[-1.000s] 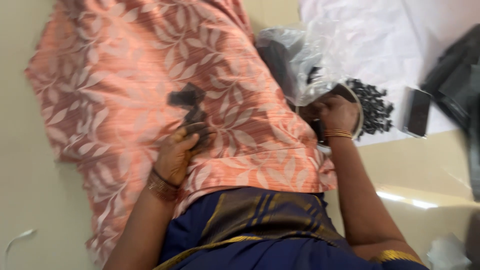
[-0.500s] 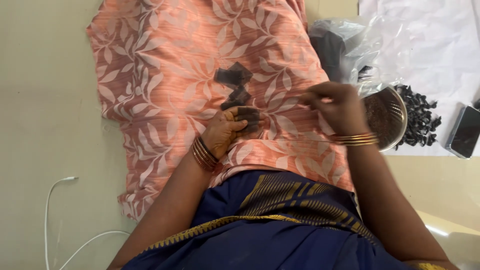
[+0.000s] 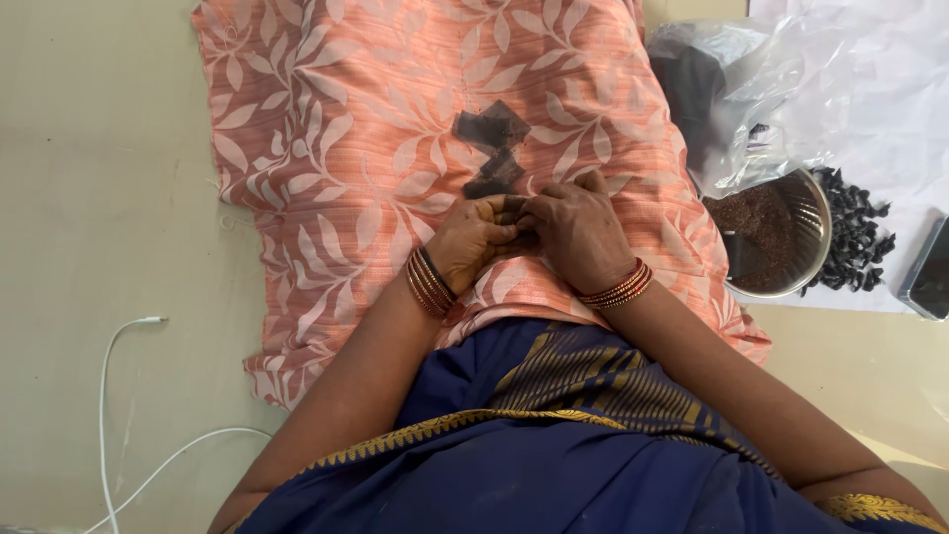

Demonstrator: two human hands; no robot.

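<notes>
Both hands meet over the peach leaf-patterned cloth [image 3: 395,129] spread on the floor. The left hand [image 3: 474,237] and the right hand [image 3: 578,232] have their fingertips pressed together around a small dark piece [image 3: 514,213], so each grip is pinched on it, though the fingers hide most of it and I cannot tell its shape.

Just beyond the fingertips lies a little stack of dark flat pieces [image 3: 492,148]; I count about four, overlapping, and it may be more. That looks like the finished share, and it is small.

To the right stands one steel bowl [image 3: 806,213] with brown granular stuff in it, one clear plastic bag [image 3: 732,89] holding more dark material, and a heap of black bits [image 3: 855,237] on white paper [image 3: 870,59], too many to count. Judging by that, much remains to be worked.

One phone [image 3: 929,272] sits at the edge, and one white cable [image 3: 114,396] trails on the floor to the left.
</notes>
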